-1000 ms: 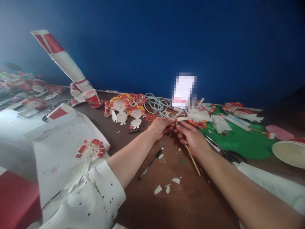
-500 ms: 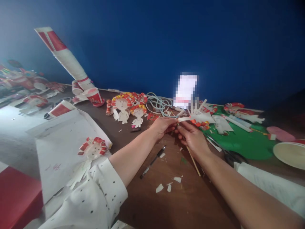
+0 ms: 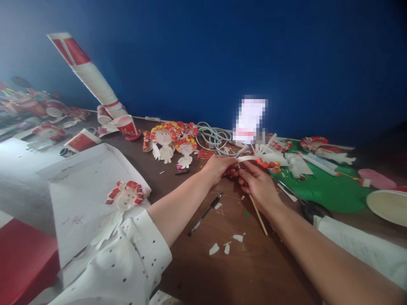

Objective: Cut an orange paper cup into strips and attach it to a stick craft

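Note:
My left hand (image 3: 218, 166) is closed, its thumb and fingers pinching the end of a narrow white paper strip (image 3: 246, 158). The strip curves to the right over the fingertips of my right hand (image 3: 257, 181). That hand is closed around a thin wooden stick (image 3: 259, 217), whose lower end slants out below the palm toward me. The stick's upper end meets the strip between both hands, partly hidden by fingers. Just beyond the right fingers lies a curled red-and-orange paper piece (image 3: 265, 163).
A black pen (image 3: 206, 214) and paper scraps (image 3: 214, 249) lie nearer me. Scissors (image 3: 313, 209) rest at right beside a green sheet (image 3: 337, 195). Paper dolls (image 3: 164, 142), a coiled cable (image 3: 212, 137) and a bright blurred screen (image 3: 250, 118) stand along the blue wall.
The view has shifted slightly. Both hands keep the same grip on the strip and the stick, with hardly any movement.

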The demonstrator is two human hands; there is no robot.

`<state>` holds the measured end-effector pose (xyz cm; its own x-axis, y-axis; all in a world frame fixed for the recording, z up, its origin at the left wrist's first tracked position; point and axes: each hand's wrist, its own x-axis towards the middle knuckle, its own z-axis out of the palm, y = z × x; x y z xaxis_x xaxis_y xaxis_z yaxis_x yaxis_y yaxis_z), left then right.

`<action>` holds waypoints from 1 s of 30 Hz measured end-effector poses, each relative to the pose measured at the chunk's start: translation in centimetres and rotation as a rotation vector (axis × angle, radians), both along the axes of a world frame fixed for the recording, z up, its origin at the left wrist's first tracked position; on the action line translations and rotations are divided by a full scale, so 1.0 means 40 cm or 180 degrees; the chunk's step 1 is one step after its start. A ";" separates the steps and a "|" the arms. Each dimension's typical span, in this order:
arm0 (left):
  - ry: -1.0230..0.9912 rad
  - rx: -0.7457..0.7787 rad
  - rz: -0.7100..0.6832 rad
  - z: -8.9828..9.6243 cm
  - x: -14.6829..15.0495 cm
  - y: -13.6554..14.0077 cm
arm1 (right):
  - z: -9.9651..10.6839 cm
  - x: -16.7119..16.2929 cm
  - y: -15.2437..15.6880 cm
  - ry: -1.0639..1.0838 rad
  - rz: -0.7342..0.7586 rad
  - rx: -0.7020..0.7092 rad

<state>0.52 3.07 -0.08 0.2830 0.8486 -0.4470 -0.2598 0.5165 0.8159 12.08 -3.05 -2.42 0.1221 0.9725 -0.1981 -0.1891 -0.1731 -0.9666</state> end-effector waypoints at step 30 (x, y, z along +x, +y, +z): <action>0.0317 0.0368 -0.0160 -0.008 0.008 -0.006 | -0.014 0.005 -0.017 -0.1336 0.0141 0.0527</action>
